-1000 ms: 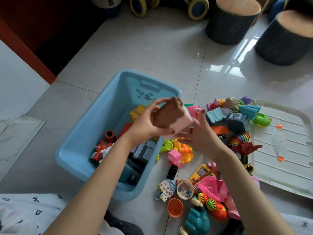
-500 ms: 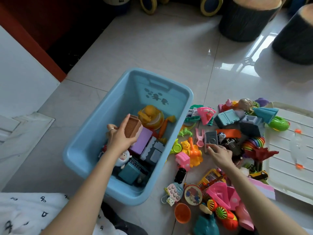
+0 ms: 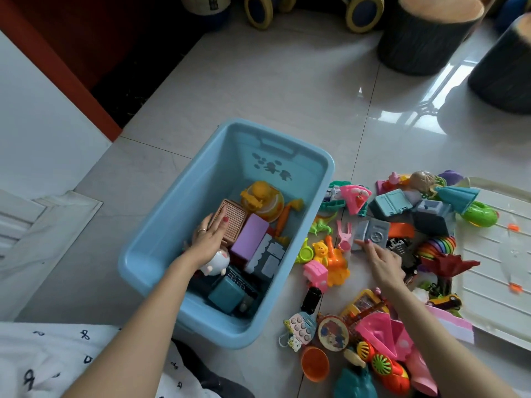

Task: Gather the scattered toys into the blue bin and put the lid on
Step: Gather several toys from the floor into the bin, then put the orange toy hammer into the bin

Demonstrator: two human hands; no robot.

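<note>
While the blue bin [image 3: 178, 225] is sitting on the floor at about 9 o'clock from the toy pile, it is looking big, stiff and light, with a thick rim that is good for holding. At 3 o'clock from the pile, the white lid [image 3: 494, 271] is lying flat; it is looking wide and thin, so two hands on its edges are probably best. Inside the bin, the left hand [image 3: 211, 237] is resting flat with straight fingers on the brown block [image 3: 234, 218], pressing it down beside the purple block [image 3: 249, 235]. Outside, the right hand [image 3: 383, 261] is reaching with loose fingers, and its fingertips [image 3: 367, 243] are touching the small grey toy [image 3: 372, 232] without wrapping it yet. That toy is looking hard, smooth and light, so pinching its two side edges should work. Many toys are waiting on the floor.
</note>
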